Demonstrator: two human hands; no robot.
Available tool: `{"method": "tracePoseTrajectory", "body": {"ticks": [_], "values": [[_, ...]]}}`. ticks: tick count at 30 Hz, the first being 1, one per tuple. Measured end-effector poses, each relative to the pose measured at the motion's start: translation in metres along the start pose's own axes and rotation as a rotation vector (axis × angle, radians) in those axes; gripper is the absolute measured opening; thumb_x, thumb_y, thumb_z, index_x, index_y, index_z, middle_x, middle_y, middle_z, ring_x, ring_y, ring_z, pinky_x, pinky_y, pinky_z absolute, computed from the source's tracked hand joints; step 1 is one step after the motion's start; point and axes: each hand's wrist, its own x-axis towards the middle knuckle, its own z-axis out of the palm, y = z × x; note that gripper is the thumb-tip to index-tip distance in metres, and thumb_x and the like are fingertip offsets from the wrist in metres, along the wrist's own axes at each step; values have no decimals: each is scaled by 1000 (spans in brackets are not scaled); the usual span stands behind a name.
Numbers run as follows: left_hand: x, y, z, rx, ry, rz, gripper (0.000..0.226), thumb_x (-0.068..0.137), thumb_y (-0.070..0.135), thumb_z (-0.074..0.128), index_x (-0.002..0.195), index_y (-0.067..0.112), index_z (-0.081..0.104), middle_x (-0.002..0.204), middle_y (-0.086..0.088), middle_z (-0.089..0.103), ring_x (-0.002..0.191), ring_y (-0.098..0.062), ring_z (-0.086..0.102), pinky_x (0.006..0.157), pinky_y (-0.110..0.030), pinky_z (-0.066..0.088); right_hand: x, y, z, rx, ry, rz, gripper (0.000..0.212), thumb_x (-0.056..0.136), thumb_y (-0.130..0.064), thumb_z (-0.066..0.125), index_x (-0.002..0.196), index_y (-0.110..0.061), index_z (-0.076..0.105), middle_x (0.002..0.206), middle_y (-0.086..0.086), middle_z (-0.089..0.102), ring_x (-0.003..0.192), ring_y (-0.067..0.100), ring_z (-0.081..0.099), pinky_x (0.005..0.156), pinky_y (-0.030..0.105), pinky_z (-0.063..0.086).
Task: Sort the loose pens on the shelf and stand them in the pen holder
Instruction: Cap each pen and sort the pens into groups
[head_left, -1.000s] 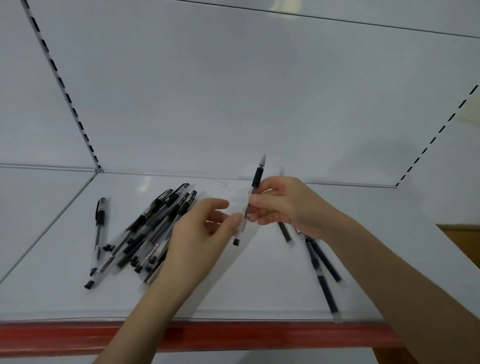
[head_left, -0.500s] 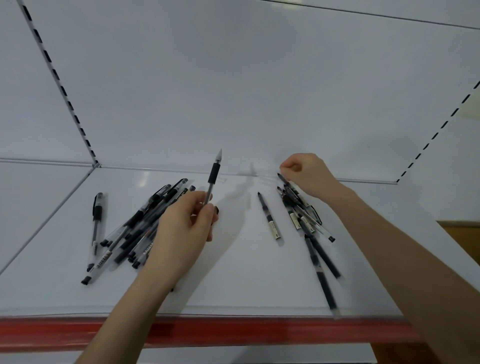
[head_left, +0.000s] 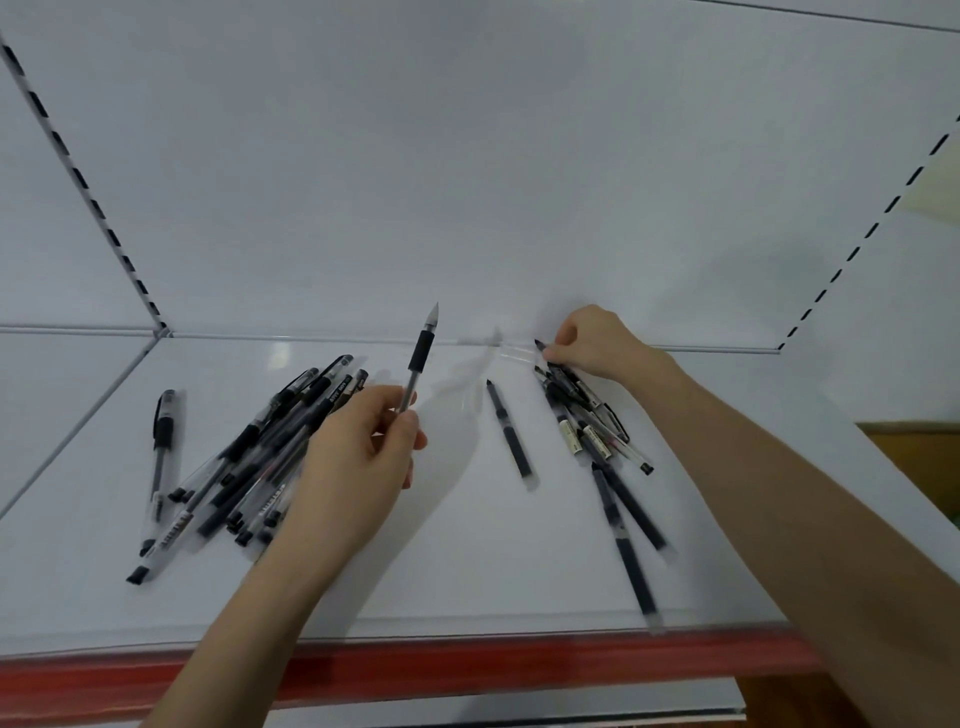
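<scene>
Upright pen (head_left: 422, 358) now in pinch of left hand (head_left: 358, 457) alone; right hand (head_left: 597, 340) pinch-tight on right-pile pen (head_left: 569, 379).

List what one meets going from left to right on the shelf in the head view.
From the left: single pen → left pile of pens → upright pen held in the left hand → lone middle pen → right pile of pens.
</scene>
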Motion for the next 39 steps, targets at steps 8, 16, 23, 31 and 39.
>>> {"method": "tracePoseTrajectory", "body": {"ticks": [8,16,23,31,39], "values": [[2,2,4,1,-8,20,14,91,8,47,97,10,59,69,2,60,40,-1,48,41,-9,36,-10,-2,-7,390,-90,20,17,85,-4,58,68,-1,61,61,8,58,57,14,55,55,19,50],[3,10,8,-40,-36,24,14,91,9,47,95,13,59,71,2,61,41,-2,46,41,-9,34,-41,-27,-28,929,-120,-60,13,93,-17,53,100,-7,58,91,4,68,70,11,69,64,18,54],[0,25,9,-131,-70,55,18,90,9,48,90,23,59,68,2,62,41,-2,45,41,-12,37,-69,-50,-45,1106,-169,-166,21,92,-16,53,113,-15,55,89,4,72,74,16,70,68,23,55],[-6,26,7,-162,-64,53,16,90,8,49,93,19,60,67,1,62,41,-3,44,41,-11,35,-67,-48,-43,1062,-64,-147,12,90,-17,58,101,-14,57,80,2,72,66,13,68,63,21,55],[-12,16,4,-112,-38,29,14,90,8,50,97,13,61,68,1,62,39,-3,42,40,-10,34,-41,2,-7,292,42,1,30,87,-17,60,114,-6,55,96,13,63,72,16,58,61,19,42]]}}
